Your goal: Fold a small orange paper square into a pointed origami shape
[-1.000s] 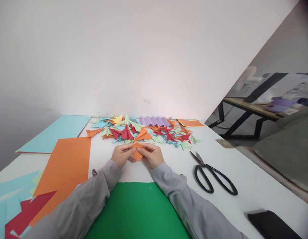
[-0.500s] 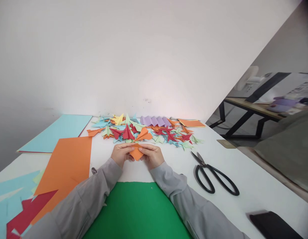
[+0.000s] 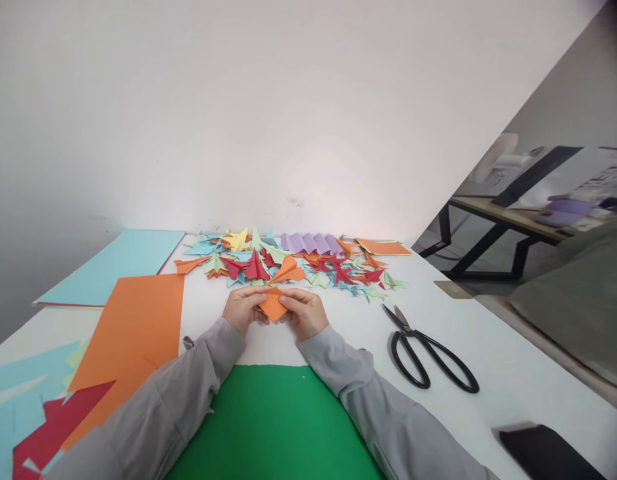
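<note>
White tabletop point(image 3: 358, 323) meets a pale wall point(image 3: 288, 133) at twelve o'clock. Left hand point(image 3: 241, 311), at nine, and right hand point(image 3: 307, 312), at three, both pinch the small folded orange paper point(image 3: 273, 307) between them; one corner points to six, fingers obscuring its long axis. White surface shows around the grip, bounded by a green sheet point(image 3: 278, 420) at six, scissors point(image 3: 408, 330) toward four, folded paper pieces point(image 3: 257, 267) at twelve.
</note>
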Demonstrator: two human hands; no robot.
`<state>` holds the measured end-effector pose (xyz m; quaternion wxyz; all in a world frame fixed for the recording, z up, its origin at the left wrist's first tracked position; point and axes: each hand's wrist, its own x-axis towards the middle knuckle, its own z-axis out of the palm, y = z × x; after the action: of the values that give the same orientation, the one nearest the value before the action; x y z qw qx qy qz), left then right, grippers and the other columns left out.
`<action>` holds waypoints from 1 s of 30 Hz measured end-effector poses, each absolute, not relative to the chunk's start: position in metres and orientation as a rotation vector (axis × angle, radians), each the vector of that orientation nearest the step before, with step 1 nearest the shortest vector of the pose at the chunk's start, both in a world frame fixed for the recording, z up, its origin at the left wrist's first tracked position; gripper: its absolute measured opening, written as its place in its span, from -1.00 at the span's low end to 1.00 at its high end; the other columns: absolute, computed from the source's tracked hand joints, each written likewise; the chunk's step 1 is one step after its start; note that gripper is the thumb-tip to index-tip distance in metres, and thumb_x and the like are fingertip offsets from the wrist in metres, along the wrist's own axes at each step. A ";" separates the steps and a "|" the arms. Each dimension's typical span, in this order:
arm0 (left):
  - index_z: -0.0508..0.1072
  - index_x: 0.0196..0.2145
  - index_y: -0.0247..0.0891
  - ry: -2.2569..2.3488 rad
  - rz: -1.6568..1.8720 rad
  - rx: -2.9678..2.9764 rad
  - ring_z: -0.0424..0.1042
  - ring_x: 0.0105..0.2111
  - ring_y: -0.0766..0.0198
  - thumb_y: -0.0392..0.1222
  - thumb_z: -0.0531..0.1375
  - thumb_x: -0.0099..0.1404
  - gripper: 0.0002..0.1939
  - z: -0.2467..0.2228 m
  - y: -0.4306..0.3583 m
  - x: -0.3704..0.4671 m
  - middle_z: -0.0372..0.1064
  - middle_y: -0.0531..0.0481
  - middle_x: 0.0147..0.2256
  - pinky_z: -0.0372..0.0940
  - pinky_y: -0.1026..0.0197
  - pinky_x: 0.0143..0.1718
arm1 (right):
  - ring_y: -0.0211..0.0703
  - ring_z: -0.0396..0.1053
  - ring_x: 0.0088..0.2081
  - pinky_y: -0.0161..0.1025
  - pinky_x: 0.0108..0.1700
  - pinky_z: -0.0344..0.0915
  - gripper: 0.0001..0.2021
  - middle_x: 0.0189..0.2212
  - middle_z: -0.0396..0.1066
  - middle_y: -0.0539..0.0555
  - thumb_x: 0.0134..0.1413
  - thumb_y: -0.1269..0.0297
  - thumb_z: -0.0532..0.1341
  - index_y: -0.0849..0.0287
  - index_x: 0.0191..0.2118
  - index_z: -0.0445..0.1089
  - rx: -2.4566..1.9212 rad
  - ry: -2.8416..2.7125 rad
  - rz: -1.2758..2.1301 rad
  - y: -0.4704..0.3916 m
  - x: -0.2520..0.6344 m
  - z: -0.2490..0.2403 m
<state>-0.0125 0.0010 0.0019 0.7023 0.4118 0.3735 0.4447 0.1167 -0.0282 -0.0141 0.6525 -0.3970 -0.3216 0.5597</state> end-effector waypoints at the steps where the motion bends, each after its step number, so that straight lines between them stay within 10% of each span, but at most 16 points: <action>1: 0.50 -0.39 -0.43 0.835 0.988 0.926 0.28 -0.77 0.31 -0.33 0.22 -0.08 -0.77 0.001 0.001 -0.012 0.37 -0.05 -0.66 0.21 0.25 -0.77 | -0.24 0.31 -0.73 -0.34 -0.74 0.25 -0.86 -0.67 0.45 0.02 -0.44 0.39 0.34 0.20 -0.54 0.50 -0.900 -0.737 1.268 -0.028 0.117 -0.015; 30: 0.44 -0.36 -0.39 0.813 0.970 1.032 0.33 -0.70 0.32 -0.09 0.27 -0.09 -0.65 0.001 -0.001 -0.011 0.34 0.02 -0.62 0.24 0.29 -0.76 | -0.25 0.30 -0.64 -0.31 -0.64 0.27 -0.91 -0.67 0.41 0.00 -0.39 0.42 0.22 0.16 -0.64 0.48 -0.901 -0.789 1.183 -0.029 0.117 -0.014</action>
<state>-0.0110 -0.0010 0.0013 0.6847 0.4605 0.3626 0.4330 0.1166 -0.0291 -0.0138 0.6663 -0.3990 -0.3498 0.5239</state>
